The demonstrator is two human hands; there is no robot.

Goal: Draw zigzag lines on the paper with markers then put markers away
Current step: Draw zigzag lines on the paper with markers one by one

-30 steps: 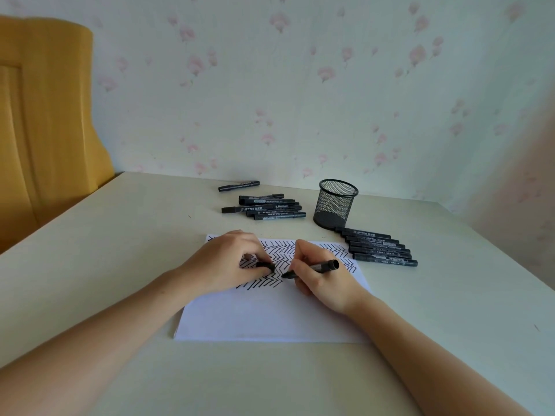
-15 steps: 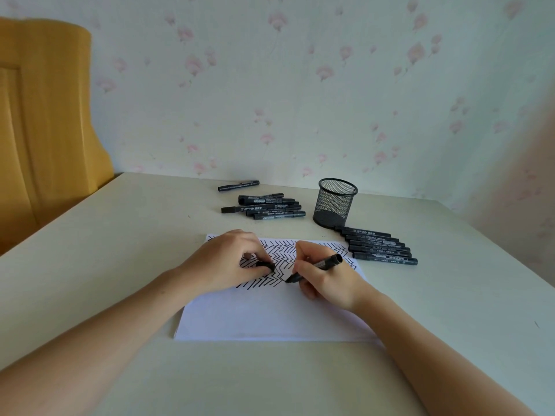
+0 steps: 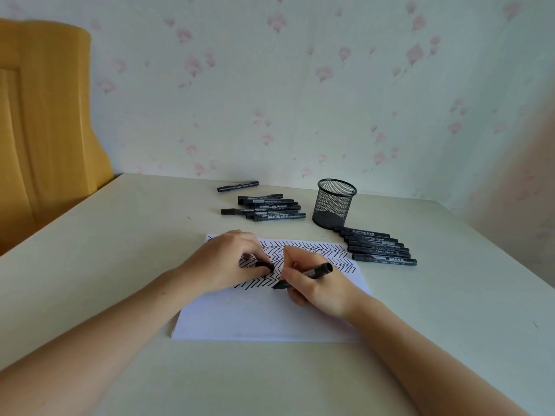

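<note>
A white paper [image 3: 258, 316] lies on the table, its far half covered with black zigzag lines [image 3: 315, 249]. My right hand [image 3: 318, 288] grips a black marker [image 3: 312, 273], tip down on the paper at the end of the lowest zigzag row. My left hand [image 3: 222, 262] rests on the paper's left part, fingers curled around a small black marker cap [image 3: 265, 265]. A black mesh pen cup [image 3: 334, 204] stands behind the paper. One group of black markers [image 3: 267, 208] lies left of the cup, another group of markers [image 3: 375, 246] right of the paper.
A single black marker [image 3: 238, 186] lies near the wall behind the left group. A yellow wooden chair back [image 3: 45, 130] stands at the table's left. A floral papered wall runs along the table's far edge.
My right hand has shifted slightly along the lowest zigzag row, the marker tilting up and back. My left hand has stayed in place.
</note>
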